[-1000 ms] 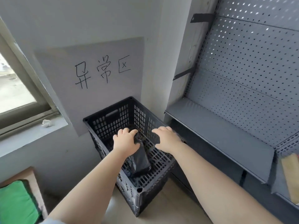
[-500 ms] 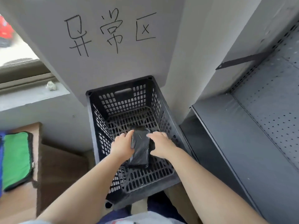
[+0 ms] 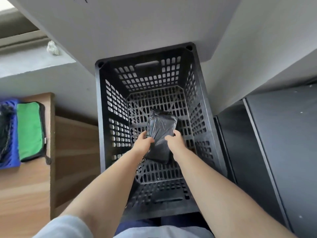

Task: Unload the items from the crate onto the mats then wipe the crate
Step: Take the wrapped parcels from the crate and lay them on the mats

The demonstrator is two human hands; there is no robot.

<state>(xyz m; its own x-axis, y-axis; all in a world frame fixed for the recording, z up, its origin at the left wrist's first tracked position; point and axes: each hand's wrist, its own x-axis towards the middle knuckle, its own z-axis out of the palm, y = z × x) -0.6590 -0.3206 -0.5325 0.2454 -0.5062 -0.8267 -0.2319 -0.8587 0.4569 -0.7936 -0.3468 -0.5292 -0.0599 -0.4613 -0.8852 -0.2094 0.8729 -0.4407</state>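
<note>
Both hands, L (image 3: 143,142) & R (image 3: 175,140), have dropped deeper into crate (image 3: 103,117), now clamped on opposite sides of black-wrapped parcel (image 3: 160,129) on crate floor, long axis running away from wearer, equidistant.

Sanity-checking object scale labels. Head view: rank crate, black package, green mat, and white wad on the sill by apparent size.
1. crate
2. green mat
3. black package, deeper in the crate and partly covered by both hands, so 2 versus 3 is unsure
4. white wad, far smallest
</note>
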